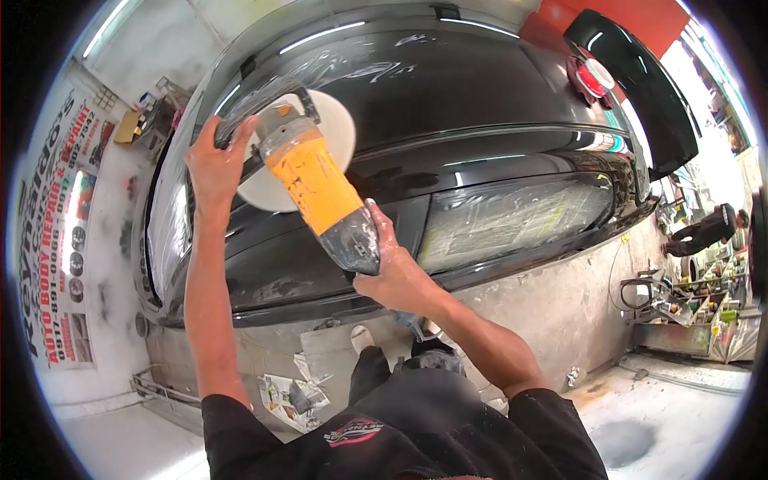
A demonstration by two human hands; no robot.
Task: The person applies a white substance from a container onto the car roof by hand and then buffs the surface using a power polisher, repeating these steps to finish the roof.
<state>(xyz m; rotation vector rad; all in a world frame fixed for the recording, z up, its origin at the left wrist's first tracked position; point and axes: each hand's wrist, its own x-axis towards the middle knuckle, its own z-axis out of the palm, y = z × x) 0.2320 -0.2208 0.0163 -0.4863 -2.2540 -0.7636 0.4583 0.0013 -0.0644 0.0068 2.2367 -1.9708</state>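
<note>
A yellow and black polisher, scuffed along its body, is held in both of my hands over a black car. My left hand is wrapped round the dark front handle beside the tool's head. The rear grip sits in my right hand, partly hidden behind the palm. Under the head, a round white pad overlaps the dark car body. Whitish smears streak the glossy paint ahead of the tool. Paper with masking covers the side window to the right.
A red and white round can rests on the car at the far right. A raised black panel stands behind it. Bent forward at the right is another person, near a cluttered metal cart. Newspaper lies on the floor by my feet.
</note>
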